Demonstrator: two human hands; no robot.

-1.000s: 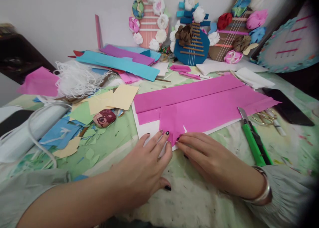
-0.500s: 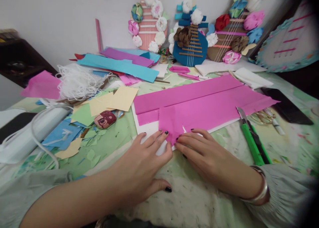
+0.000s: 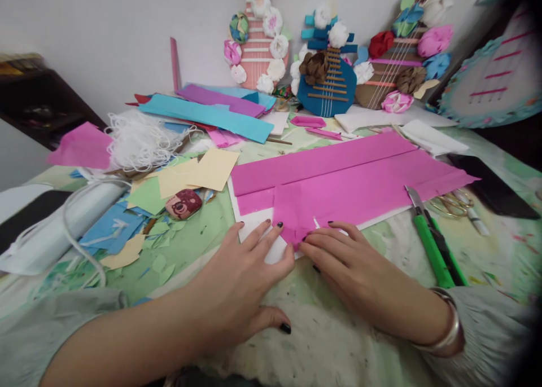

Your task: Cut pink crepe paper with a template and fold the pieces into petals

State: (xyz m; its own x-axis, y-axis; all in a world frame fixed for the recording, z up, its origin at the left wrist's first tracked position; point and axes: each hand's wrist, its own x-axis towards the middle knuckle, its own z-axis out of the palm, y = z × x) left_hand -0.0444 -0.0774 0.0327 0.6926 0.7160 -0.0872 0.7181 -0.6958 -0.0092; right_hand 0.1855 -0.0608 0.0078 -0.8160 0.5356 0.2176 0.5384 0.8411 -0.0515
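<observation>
A large sheet of pink crepe paper lies over a white sheet, with a fold along its far side and a turned-over flap at the near left. My left hand rests with fingers spread on the white sheet and the flap's near edge, its thumb held away. Close beside it, my right hand has its fingers together and curled at the near edge of the pink paper. Its thumb is mostly hidden beneath. A green utility knife with its blade out lies to the right of this hand.
Gold-handled scissors and a black phone lie at the right. Paper scraps, white string and a patterned maroon case cover the left side. Flower-decorated paper instruments lean on the wall behind.
The view has shifted slightly, so the scene sits a little further right and lower. Both hands stay at the near edge of the pink paper with hardly any movement.
</observation>
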